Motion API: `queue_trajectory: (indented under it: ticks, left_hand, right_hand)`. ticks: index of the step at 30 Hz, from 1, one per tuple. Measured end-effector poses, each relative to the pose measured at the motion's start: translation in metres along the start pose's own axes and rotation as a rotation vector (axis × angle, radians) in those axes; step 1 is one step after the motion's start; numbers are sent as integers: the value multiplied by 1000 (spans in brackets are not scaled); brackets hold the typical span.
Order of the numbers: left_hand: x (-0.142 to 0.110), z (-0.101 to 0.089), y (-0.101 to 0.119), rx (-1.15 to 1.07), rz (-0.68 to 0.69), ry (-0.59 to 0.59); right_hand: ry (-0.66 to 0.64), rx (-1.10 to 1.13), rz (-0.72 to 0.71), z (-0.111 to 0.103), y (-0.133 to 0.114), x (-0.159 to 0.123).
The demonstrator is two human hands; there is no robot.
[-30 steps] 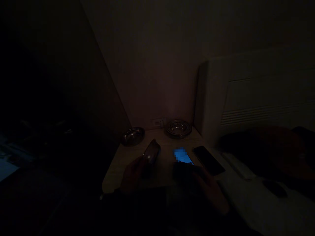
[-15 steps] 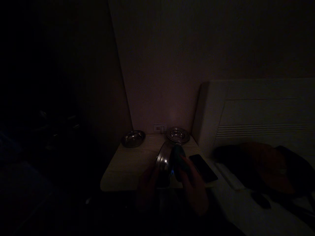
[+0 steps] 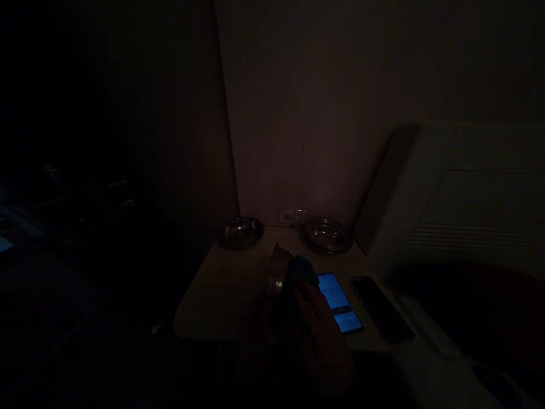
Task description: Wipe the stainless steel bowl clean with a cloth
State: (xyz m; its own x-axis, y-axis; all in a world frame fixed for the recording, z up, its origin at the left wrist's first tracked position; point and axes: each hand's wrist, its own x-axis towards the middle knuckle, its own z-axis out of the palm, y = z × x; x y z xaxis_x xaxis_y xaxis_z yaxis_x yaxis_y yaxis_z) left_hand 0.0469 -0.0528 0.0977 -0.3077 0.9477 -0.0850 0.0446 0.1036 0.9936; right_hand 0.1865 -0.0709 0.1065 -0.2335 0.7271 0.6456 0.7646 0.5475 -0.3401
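Observation:
The room is very dark. A shiny metal bowl (image 3: 277, 277) is tilted on its side above the near part of the small table. My left hand (image 3: 254, 335), mostly lost in shadow, grips the bowl from its lower left. In my right hand (image 3: 318, 329) is a bluish-green cloth (image 3: 303, 269), pressed against the bowl's right side. The fingers of that hand are bent over the cloth. Where the bowl's lower part meets my hands, darkness hides the detail.
On the wooden table (image 3: 213, 295) stand a metal dish (image 3: 240, 233) at back left and stacked metal plates (image 3: 328, 235) at back right. A lit phone (image 3: 340, 304) lies beside a dark phone (image 3: 385, 312). A wall socket (image 3: 292, 216) sits behind; a pale headboard (image 3: 460, 193) rises at right.
The view has shifted, so the table's right side shows differently. My right hand and the cloth have moved across the bowl, and the lit phone screen has come into sight. The bowl has tilted differently.

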Motion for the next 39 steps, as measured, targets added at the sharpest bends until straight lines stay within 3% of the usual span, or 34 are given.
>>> queue_trajectory:
  ticks: [5, 12, 20, 28, 39]
  left_hand:
    - [6, 2, -13, 32, -58, 19]
    - [8, 3, 5, -28, -102, -71]
    - [9, 1, 17, 1, -121, 35]
    - [12, 9, 22, 7, -159, 83]
    - [29, 7, 26, -18, -119, -62]
  right_hand:
    - [12, -30, 14, 3, 7, 10]
    - [22, 53, -10, 15, 9, 30]
    - [96, 106, -22, 34, 13, 26]
    - [51, 228, -40, 28, 35, 28]
    - [-9, 175, 46, 24, 39, 35]
